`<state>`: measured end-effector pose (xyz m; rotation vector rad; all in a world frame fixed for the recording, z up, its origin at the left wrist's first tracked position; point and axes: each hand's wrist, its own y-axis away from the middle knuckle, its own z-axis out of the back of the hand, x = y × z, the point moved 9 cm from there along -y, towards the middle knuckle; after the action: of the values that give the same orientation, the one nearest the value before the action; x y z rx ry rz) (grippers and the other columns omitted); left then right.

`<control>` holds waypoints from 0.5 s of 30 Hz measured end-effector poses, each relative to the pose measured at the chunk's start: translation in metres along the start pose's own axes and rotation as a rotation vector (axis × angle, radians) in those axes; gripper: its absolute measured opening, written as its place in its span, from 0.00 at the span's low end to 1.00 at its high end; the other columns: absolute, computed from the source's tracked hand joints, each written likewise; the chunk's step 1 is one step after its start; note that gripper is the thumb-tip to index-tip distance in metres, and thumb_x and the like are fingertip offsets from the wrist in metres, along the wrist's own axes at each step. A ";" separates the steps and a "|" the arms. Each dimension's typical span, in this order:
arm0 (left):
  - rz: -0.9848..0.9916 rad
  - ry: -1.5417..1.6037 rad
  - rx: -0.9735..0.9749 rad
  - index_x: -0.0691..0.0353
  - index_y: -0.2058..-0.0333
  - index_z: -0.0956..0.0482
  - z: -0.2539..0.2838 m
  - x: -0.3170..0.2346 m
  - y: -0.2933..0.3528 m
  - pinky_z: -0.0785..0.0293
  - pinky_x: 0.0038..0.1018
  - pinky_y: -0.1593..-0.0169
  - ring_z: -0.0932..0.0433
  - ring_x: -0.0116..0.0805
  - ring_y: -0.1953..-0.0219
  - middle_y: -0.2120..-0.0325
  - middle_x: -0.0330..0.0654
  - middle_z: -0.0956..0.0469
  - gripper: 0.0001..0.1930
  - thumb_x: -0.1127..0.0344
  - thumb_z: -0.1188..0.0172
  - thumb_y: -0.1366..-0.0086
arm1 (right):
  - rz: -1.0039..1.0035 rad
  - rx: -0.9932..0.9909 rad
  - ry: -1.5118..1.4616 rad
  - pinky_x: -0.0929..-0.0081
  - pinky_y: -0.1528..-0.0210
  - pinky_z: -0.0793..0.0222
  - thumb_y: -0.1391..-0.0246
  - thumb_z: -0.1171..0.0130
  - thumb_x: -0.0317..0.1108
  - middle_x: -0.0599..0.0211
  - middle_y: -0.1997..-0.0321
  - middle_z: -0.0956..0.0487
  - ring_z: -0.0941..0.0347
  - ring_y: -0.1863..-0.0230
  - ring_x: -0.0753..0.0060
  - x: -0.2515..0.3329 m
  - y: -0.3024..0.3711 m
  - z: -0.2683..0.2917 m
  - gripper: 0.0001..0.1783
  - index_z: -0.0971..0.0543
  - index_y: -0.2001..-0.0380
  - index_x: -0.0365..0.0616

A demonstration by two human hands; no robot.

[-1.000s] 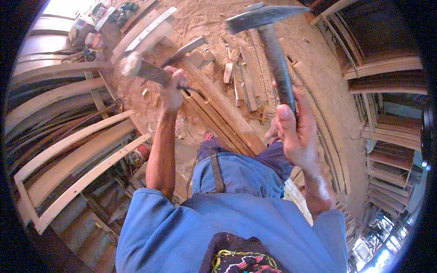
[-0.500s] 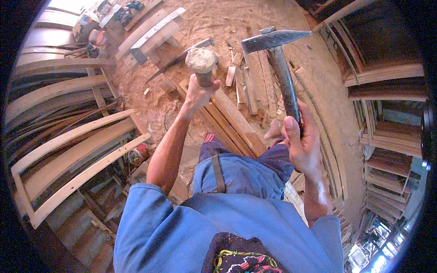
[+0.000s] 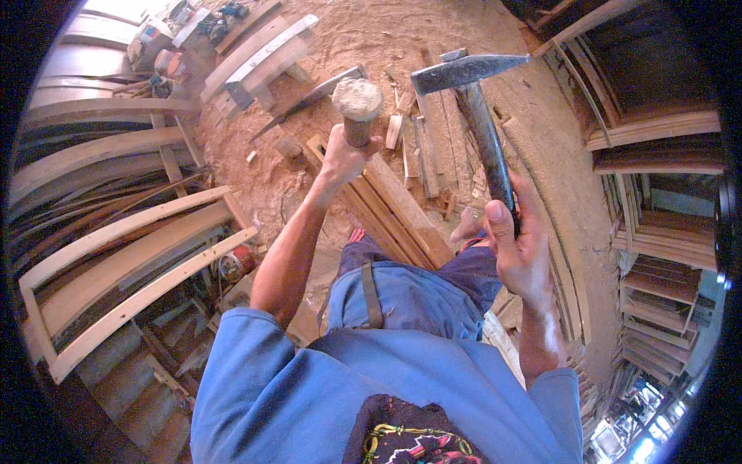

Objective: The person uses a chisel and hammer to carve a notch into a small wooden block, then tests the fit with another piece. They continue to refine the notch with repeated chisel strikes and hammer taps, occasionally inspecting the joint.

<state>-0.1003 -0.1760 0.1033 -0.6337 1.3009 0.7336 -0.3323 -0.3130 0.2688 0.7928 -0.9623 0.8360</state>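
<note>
My left hand point(image 3: 347, 158) is wrapped round the upright wooden handle of a chisel point(image 3: 358, 100). The handle's top is pale, frayed and spread wide from blows; its blade is hidden below my fist. Under that hand lie long timber pieces point(image 3: 390, 207) with grooves or gaps along them, reaching back between my legs. My right hand point(image 3: 519, 243) grips a hammer point(image 3: 487, 139) by its dark handle, thumb along the side. The hammer's dark steel head is raised to the right of the chisel, apart from it, its tapered end to the right.
A hand saw point(image 3: 309, 99) and several wood offcuts point(image 3: 394, 130) lie on the sawdust-covered floor ahead. A low wooden bench point(image 3: 267, 58) stands far left. Pale curved frames point(image 3: 147, 309) lean at the left, near a red round machine part point(image 3: 238, 261). Stacked boards point(image 3: 665, 232) line the right.
My left hand and the chisel have shifted slightly to the right. The hammer stays raised in nearly the same place, my right hand a touch lower.
</note>
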 end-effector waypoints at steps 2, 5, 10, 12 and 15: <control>-0.021 -0.049 0.004 0.64 0.78 0.27 -0.002 -0.010 0.000 0.37 0.27 0.76 0.34 0.21 0.80 0.85 0.31 0.31 0.11 0.68 0.35 0.43 | 0.022 0.005 0.027 0.76 0.73 0.23 0.31 0.50 0.46 0.73 0.73 0.31 0.19 0.71 0.69 0.003 -0.001 0.000 0.25 0.36 0.38 0.44; -0.043 -0.090 -0.021 0.64 0.77 0.27 -0.002 -0.019 0.000 0.37 0.28 0.76 0.34 0.21 0.80 0.84 0.31 0.31 0.10 0.69 0.34 0.43 | 0.050 0.004 0.052 0.75 0.73 0.22 0.30 0.50 0.46 0.73 0.73 0.31 0.18 0.70 0.67 0.007 -0.001 0.000 0.25 0.36 0.38 0.44; -0.019 -0.057 -0.051 0.65 0.76 0.27 0.003 -0.008 -0.002 0.35 0.29 0.74 0.33 0.22 0.79 0.84 0.32 0.30 0.11 0.67 0.33 0.44 | 0.038 0.015 0.056 0.73 0.73 0.21 0.31 0.50 0.49 0.74 0.74 0.33 0.18 0.71 0.67 0.009 0.001 0.001 0.26 0.36 0.39 0.43; -0.041 -0.036 -0.031 0.65 0.76 0.27 0.002 -0.005 -0.001 0.34 0.30 0.74 0.33 0.22 0.79 0.84 0.32 0.30 0.11 0.67 0.33 0.44 | 0.008 0.005 0.042 0.73 0.69 0.25 0.31 0.49 0.48 0.72 0.73 0.32 0.23 0.70 0.69 0.008 0.002 0.003 0.26 0.34 0.40 0.42; -0.022 -0.067 -0.023 0.66 0.76 0.28 0.003 -0.001 0.001 0.35 0.30 0.74 0.34 0.22 0.79 0.84 0.33 0.31 0.11 0.68 0.33 0.44 | -0.036 -0.029 0.016 0.73 0.64 0.35 0.32 0.47 0.46 0.68 0.71 0.29 0.34 0.69 0.74 0.006 0.004 0.005 0.25 0.30 0.41 0.41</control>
<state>-0.0994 -0.1735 0.1043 -0.6359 1.2242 0.7460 -0.3354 -0.3143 0.2772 0.7752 -0.9414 0.7949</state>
